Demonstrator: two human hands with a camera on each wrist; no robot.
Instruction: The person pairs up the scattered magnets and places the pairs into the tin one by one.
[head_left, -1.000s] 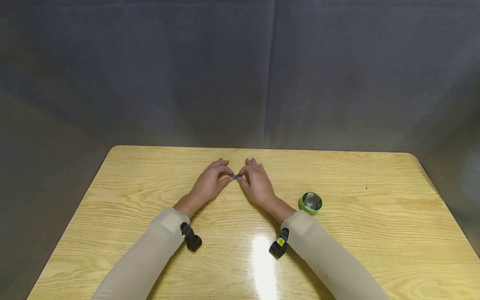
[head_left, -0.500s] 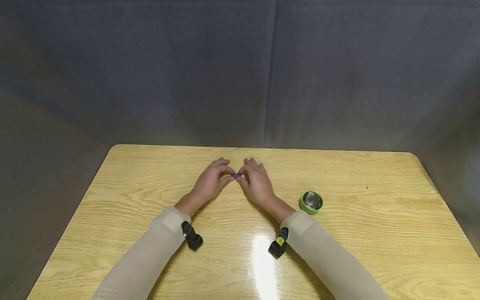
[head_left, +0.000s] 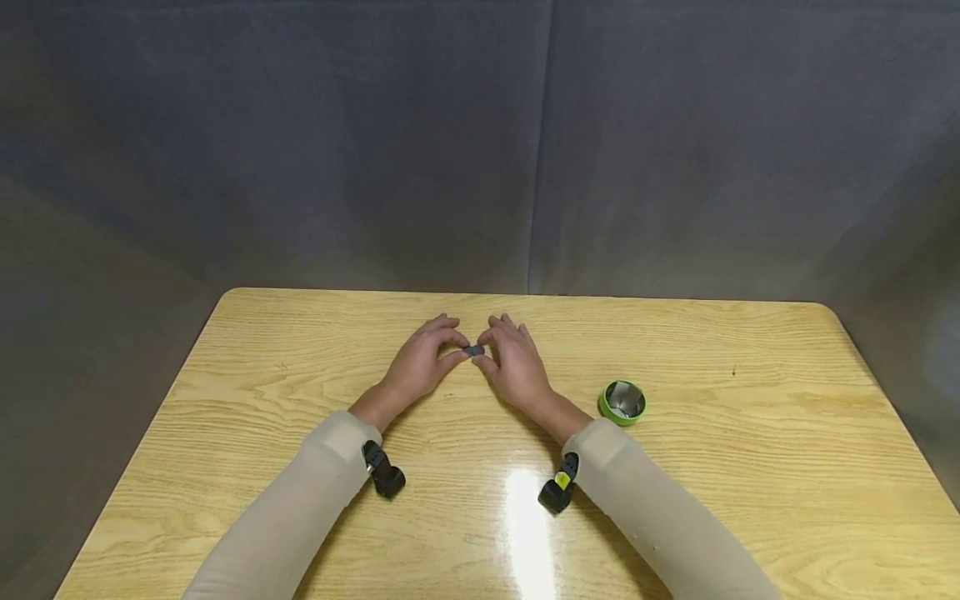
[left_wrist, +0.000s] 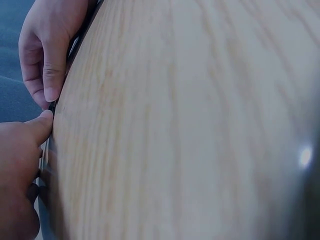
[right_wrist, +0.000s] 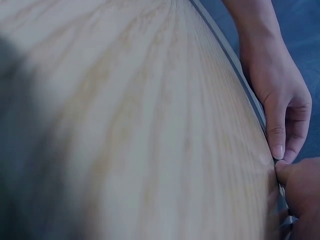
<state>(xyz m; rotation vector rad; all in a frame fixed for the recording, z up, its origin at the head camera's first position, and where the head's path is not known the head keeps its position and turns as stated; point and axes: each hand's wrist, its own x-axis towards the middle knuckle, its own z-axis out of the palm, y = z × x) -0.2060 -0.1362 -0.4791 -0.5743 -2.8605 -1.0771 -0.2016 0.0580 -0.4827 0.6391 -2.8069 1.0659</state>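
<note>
Near the middle of the wooden table [head_left: 750, 467], my two hands meet fingertip to fingertip. Between them is a small dark grey piece [head_left: 473, 351], just above the tabletop. My left hand [head_left: 456, 350] pinches its left end with thumb and forefinger, and my right hand [head_left: 489, 350] pinches its right end the same way. In the left wrist view my left hand [left_wrist: 22, 160] is at the lower left, with the right hand [left_wrist: 47, 50] above it. The right wrist view has my right hand [right_wrist: 300, 185] low and the left hand [right_wrist: 280, 100] above. In both, the piece is nearly hidden.
A small round green tin [head_left: 622, 402] with a shiny silver inside sits on the table right of my right wrist. Black wrist cameras [head_left: 384, 477] [head_left: 557, 492] hang under both beige sleeves. A grey cloth backdrop rises behind the table's far edge.
Both hands stay in the same spot, pinching the small piece. The fingertips have closed in slightly, and the piece looks a little shorter than before.
</note>
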